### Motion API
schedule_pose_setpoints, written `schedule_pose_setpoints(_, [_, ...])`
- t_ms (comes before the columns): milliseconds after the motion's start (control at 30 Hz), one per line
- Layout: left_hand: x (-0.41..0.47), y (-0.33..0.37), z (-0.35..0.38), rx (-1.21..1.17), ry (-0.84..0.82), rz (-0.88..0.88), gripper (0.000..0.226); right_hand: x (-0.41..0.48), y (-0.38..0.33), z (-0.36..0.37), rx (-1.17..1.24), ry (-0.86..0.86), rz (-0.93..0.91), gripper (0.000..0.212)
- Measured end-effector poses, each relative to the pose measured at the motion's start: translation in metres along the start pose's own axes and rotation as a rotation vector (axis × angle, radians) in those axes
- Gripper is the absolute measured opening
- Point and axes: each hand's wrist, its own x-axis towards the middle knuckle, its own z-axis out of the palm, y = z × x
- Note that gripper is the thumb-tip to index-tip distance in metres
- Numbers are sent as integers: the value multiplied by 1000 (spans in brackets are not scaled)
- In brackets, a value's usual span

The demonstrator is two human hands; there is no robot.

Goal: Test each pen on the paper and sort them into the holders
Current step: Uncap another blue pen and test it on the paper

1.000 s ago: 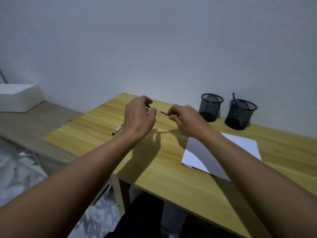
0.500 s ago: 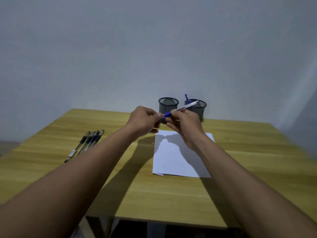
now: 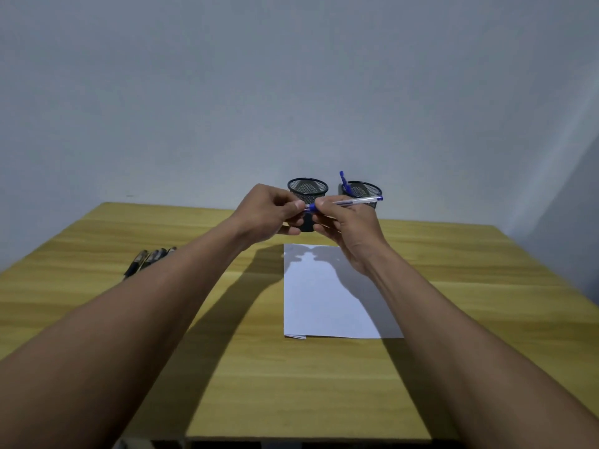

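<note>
Both hands grip one pen [image 3: 348,201] in the air, above the far end of the paper [image 3: 319,296]. The left hand [image 3: 270,210] pinches its blue cap end; the right hand [image 3: 345,226] is closed round the clear barrel, whose other end points right.

If the cap gives suddenly, I expect the hands could jerk apart and knock the two holders [image 3: 308,189] just behind them, or drop the cap onto the table [image 3: 486,286]. A pen already stands in the right holder [image 3: 363,191]. More pens [image 3: 149,259] lie left of the left forearm, partly hidden.
</note>
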Motion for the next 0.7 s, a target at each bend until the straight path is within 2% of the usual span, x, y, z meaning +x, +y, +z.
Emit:
schedule_pose_setpoints(233, [4, -10, -9, -4, -8, 8, 18, 8, 7, 1, 11, -7, -8, 5])
schedule_pose_setpoints(467, [11, -11, -12, 59, -48, -33, 17, 9, 16, 4, 76, 50, 7, 4])
schedule_pose_setpoints(700, [22, -18, -10, 97, -28, -8, 19, 21, 20, 4, 27, 122, -3, 9])
